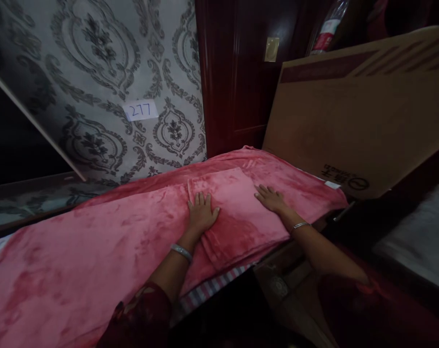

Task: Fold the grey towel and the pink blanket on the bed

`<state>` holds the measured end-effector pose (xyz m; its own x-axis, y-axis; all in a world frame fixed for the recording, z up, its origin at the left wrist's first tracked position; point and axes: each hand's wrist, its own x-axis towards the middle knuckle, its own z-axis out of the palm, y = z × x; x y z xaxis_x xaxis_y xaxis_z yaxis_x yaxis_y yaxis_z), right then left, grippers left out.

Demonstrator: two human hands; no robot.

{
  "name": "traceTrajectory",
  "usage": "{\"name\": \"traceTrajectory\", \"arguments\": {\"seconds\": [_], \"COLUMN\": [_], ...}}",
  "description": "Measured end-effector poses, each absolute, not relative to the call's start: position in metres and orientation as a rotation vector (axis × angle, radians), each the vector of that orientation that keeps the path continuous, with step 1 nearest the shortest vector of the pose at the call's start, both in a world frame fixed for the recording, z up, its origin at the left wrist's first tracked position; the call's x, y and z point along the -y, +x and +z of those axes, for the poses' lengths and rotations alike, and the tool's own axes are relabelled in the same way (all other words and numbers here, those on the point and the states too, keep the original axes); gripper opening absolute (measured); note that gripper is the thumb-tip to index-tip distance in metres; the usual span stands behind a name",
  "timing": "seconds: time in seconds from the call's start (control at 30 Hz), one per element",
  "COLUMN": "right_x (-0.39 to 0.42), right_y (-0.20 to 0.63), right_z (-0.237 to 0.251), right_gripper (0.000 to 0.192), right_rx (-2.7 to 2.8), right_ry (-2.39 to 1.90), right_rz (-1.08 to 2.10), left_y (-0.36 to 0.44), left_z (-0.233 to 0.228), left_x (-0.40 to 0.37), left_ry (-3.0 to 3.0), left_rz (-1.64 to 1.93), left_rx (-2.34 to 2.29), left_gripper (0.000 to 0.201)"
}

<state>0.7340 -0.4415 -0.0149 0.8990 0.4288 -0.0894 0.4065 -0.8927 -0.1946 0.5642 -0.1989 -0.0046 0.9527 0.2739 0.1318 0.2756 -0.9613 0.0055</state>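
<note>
Pink fleece, a folded cloth (233,212), lay on the blanket (77,261) over the bed. Left hand (202,212) and right hand (272,198) pressed it flat, fingers spread. A far wall label (142,110) read "277"; a printed cardboard box (353,121) leaned at right.

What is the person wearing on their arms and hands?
The hands are bare, with no gloves or rings showing. The left hand has a silver bangle at the wrist, and a dark red patterned sleeve lower down. The right hand wears a thinner silver bracelet.
</note>
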Motion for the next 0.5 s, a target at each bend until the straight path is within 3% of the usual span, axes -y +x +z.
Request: {"name": "traceTrajectory", "arguments": {"seconds": [0.27,0.5], "right_x": [0.463,0.436], "right_y": [0.698,0.598], "right_z": [0.005,-0.012], "right_gripper": [0.063,0.058], "right_rx": [0.667,1.281], "right_ry": [-2.85,-2.696], "right_rz": [0.146,-0.064], "left_y": [0.559,0.485], "left_z": [0.022,0.008], "left_x": [0.205,0.256], "left_ry": [-3.217,-3.231], "left_rz": [0.009,-0.033], "left_rx": [0.461,-0.09], "left_gripper": [0.081,0.086]}}
